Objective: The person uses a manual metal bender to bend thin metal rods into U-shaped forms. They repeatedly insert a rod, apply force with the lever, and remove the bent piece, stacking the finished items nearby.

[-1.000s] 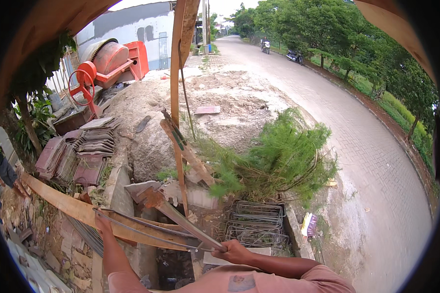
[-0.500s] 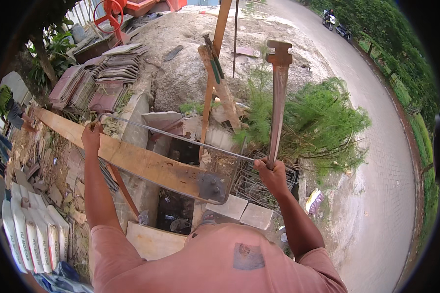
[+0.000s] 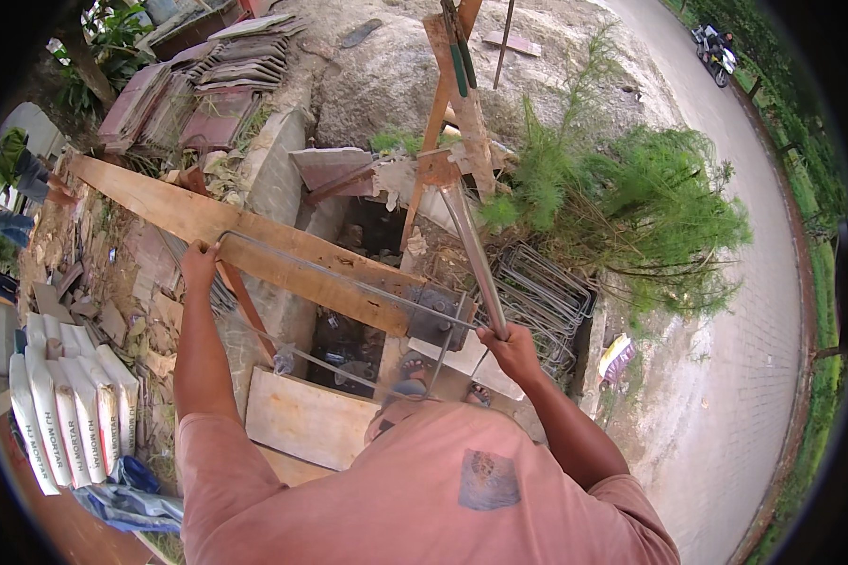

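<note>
My left hand (image 3: 199, 264) is closed around a thin steel rod (image 3: 330, 273) at its left bend, over the front edge of a long wooden plank (image 3: 283, 259). The rod is bent into a rectangular frame, part of it blurred, and slants to the right across the plank. My right hand (image 3: 511, 348) grips the lower end of a rebar bending wrench (image 3: 473, 243), whose slotted head tilts away and to the left. The rod passes close by the right hand; whether those fingers also touch it is unclear. A dark metal plate with pegs (image 3: 435, 315) is fixed to the plank's right end.
Bent steel frames (image 3: 546, 292) lie stacked beside a bush (image 3: 650, 207). Pliers with green handles (image 3: 460, 61) rest on an upright wooden post. Below the plank is a dark pit (image 3: 344, 353). White sacks (image 3: 71, 405) stand at left, near another person (image 3: 28, 169); roof tiles (image 3: 221, 118) are piled farther off.
The wrench head has dropped from upright to a leftward tilt. The rod frame has come down and nearer to me, and my left hand has shifted slightly right.
</note>
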A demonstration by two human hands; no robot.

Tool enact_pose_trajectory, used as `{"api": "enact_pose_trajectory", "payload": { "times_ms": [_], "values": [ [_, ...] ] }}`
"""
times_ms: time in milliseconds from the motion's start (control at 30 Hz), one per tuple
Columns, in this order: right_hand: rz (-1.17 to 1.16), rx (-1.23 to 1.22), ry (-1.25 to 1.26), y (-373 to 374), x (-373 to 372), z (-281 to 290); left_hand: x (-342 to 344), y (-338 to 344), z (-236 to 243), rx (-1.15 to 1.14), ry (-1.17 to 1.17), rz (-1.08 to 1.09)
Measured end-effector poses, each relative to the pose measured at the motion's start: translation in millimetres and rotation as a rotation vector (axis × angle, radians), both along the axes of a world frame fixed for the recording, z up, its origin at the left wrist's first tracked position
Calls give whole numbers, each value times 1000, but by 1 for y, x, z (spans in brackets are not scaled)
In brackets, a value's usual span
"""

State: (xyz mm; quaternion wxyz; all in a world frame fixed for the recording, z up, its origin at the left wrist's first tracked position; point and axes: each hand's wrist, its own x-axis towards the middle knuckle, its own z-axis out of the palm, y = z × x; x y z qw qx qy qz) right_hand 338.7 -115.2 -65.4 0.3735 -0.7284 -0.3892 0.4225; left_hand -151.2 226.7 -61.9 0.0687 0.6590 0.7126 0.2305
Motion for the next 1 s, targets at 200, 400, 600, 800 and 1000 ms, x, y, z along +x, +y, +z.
{"api": "enact_pose_trajectory", "payload": {
  "times_ms": [200, 400, 600, 800, 1000],
  "values": [
    [-50, -86, 9, 1, 2, -18, 27, 1, -9, 58, 167, 65],
    [-108, -74, 92, -5, 1, -21, 51, -6, 1, -59, 288, 192],
    [-109, -70, 31, -9, 2, -22, 58, -2, 11, -201, 299, 151],
    [-162, -193, 137, -10, -2, 5, 75, 16, 9, -105, 326, 52],
    [-155, -194, 126, -16, 0, -3, 73, 28, 2, -93, 294, 24]
  ]
}}
